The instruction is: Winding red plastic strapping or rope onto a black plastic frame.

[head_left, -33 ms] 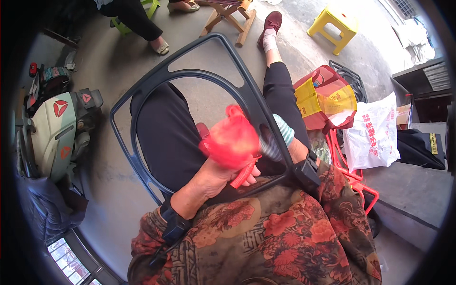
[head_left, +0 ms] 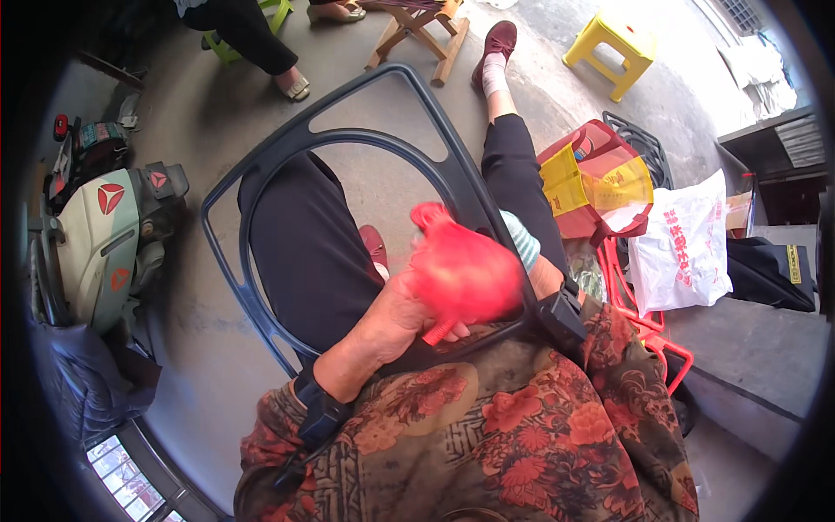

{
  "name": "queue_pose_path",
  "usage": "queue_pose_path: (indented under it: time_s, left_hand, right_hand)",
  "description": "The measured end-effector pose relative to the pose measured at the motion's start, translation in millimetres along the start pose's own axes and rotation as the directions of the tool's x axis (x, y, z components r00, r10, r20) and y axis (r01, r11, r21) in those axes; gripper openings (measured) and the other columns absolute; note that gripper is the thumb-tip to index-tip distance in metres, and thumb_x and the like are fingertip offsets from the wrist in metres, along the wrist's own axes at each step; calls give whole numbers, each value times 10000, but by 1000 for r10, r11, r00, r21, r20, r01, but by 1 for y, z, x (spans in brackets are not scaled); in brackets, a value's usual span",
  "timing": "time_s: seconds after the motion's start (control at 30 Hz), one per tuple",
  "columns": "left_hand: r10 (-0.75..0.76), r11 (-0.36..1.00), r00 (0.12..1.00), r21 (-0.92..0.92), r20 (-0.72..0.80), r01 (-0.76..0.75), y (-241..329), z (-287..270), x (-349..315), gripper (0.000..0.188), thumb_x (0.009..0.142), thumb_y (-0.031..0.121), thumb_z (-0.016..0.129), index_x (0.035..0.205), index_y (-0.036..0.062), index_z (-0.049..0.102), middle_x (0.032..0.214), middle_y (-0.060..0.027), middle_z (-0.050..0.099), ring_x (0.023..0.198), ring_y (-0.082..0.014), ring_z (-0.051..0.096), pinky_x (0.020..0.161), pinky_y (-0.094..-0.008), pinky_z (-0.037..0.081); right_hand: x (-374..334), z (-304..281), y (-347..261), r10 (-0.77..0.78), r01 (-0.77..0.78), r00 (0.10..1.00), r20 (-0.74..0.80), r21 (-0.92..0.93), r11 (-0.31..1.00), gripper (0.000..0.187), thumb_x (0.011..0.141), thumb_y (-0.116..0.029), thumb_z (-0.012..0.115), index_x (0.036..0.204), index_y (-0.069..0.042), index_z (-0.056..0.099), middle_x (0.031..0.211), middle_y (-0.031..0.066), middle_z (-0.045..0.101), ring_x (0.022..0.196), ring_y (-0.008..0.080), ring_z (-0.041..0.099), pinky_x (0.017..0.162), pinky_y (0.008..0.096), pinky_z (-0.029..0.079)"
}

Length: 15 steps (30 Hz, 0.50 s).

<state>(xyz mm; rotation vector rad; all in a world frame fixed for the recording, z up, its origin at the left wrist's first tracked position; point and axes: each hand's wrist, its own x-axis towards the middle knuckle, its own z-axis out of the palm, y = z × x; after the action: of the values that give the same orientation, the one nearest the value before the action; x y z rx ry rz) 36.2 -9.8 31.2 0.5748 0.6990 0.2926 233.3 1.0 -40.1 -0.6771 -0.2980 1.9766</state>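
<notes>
A dark plastic frame [head_left: 449, 167] with a large round opening lies tilted across my lap. My left hand [head_left: 398, 306] is closed around a soft-looking red bundle [head_left: 470, 271], smeared by motion. The bundle's short red ribbed end [head_left: 441, 331] sticks out below, near my fingertips. My right hand [head_left: 520, 241] wears a pale striped glove and sits behind the frame's right bar. Its fingers are hidden by the bar and the bundle. What kind of thing the bundle is, I cannot make out.
A red and yellow bag [head_left: 584, 187] and a white plastic bag [head_left: 683, 244] stand to my right, by a red metal frame [head_left: 619, 291]. Ahead are a yellow stool [head_left: 613, 48] and a wooden folding stool [head_left: 424, 39]. A pale scooter [head_left: 104, 230] is at left; another person's foot [head_left: 294, 84] rests ahead.
The red bundle has swung to the right and slightly down, now covering the frame's right bar in part and more of my gloved right hand. My left hand keeps its hold.
</notes>
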Motion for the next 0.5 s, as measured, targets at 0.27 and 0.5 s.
queue_pose_path:
  time_s: [0.27, 0.5]
  left_hand:
    - [205, 963, 963, 214, -177, -166, -1, 3, -4, 277, 926, 224, 536, 1016, -38, 546, 788, -131, 649, 621, -154, 644, 559, -244, 539]
    - [216, 976, 954, 72, -209, -205, -5, -1, -2, 206, 928, 207, 535, 937, 1, 544, 751, -116, 642, 589, -140, 629, 544, -229, 532]
  right_hand:
    - [-20, 40, -39, 146, -37, 986, 84, -738, 673, 630, 738, -144, 740, 1270, -10, 429, 1112, 103, 577, 952, 147, 578, 868, 292, 464]
    - [-45, 37, -12, -38, -216, 960, -278, -820, 530, 431, 747, -122, 675, 1132, 9, 530, 928, 41, 611, 823, 135, 585, 773, 265, 480]
